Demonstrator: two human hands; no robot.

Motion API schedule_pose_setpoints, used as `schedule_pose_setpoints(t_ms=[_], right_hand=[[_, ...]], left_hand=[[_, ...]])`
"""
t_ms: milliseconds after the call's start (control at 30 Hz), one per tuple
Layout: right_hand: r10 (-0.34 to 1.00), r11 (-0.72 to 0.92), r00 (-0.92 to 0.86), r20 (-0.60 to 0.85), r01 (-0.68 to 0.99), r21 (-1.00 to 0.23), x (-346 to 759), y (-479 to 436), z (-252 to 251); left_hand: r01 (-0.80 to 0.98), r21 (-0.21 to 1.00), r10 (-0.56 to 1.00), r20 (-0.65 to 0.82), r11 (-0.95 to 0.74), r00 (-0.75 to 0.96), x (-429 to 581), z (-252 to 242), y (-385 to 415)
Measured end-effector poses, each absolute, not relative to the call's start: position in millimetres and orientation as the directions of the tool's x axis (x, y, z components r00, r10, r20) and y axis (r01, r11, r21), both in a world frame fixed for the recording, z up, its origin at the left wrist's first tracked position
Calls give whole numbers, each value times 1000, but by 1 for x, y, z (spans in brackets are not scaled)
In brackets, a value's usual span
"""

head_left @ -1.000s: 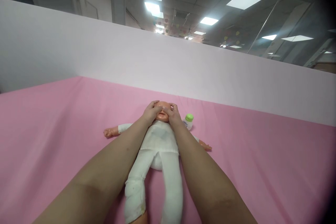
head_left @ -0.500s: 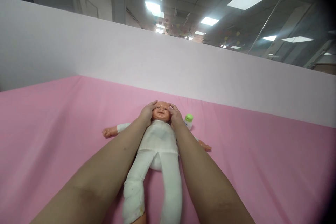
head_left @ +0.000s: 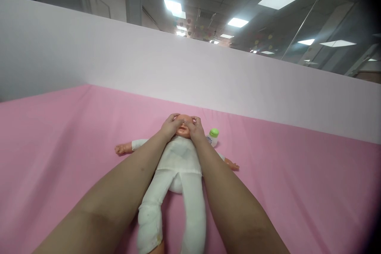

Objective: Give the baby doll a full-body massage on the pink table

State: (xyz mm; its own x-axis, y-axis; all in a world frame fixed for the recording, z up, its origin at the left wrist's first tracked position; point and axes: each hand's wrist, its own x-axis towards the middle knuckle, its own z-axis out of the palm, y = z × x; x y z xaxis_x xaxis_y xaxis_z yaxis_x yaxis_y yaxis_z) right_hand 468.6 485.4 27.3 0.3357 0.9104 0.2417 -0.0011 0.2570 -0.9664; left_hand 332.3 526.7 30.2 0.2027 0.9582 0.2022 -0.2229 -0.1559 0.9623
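A baby doll (head_left: 179, 156) in white cloth lies on its back on the pink sheet (head_left: 282, 166), its head away from me and its arms spread. My left hand (head_left: 172, 126) holds the left side of the doll's head (head_left: 183, 130), with the thumb across the doll's face near the nose. On the other side my right hand (head_left: 195, 127) grips the head in the same way, its thumb also on the face. Both thumbs cover the doll's eyes, and its mouth shows below them.
A small clear bottle with a green cap (head_left: 213, 136) stands just right of my right hand, by the doll's arm. Behind the sheet runs a white low wall (head_left: 190, 69), with glass above it.
Both thumbs have moved inward from the sides of the doll's head onto the middle of its face. The doll and bottle lie nearly where they were.
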Motion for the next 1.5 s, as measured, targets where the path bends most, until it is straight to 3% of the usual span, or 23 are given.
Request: schedule_pose_setpoints(t_ms=[333, 400, 467, 533, 600, 667, 867, 1000, 1067, 1167, 1300, 1500], right_hand=[[922, 327, 294, 252, -242, -913, 470, 498, 14], [922, 328, 290, 258, -225, -917, 471, 496, 15], [900, 325, 328, 287, -64, -944, 471, 490, 18], [852, 283, 394, 344, 204, -937, 469, 481, 21], [798, 210, 437, 415, 445, -871, 466, 471, 25], [769, 152, 438, 466, 583, -798, 463, 461, 26], [808, 144, 275, 521, 766, -627, 465, 436, 18], [873, 153, 203, 444, 750, -644, 469, 416, 13], [888, 155, 194, 416, 727, -669, 469, 405, 12], [890, 181, 188, 416, 690, -700, 467, 395, 13], [902, 215, 184, 390, 592, -777, 468, 397, 19], [926, 257, 118, 358, 496, -829, 471, 402, 23]], left_hand=[[-137, 966, 969, 231, -218, 85, 333, 19, 539], [-82, 962, 961, 267, -262, 67, 330, 19, 538], [12, 947, 947, 319, -320, 45, 325, 21, 532], [129, 916, 925, 378, -379, 33, 321, 26, 524], [243, 871, 901, 433, -427, 32, 316, 30, 514], [342, 819, 878, 477, -461, 41, 312, 34, 504], [542, 644, 824, 538, -540, 181, 293, 30, 479], [712, 421, 811, 453, -561, 371, 277, 23, 463], [731, 379, 808, 428, -567, 405, 270, 20, 455], [720, 431, 829, 408, -544, 383, 265, 20, 449], [634, 585, 859, 407, -505, 310, 266, 25, 452], [442, 728, 847, 392, -524, 358, 265, 27, 456]])
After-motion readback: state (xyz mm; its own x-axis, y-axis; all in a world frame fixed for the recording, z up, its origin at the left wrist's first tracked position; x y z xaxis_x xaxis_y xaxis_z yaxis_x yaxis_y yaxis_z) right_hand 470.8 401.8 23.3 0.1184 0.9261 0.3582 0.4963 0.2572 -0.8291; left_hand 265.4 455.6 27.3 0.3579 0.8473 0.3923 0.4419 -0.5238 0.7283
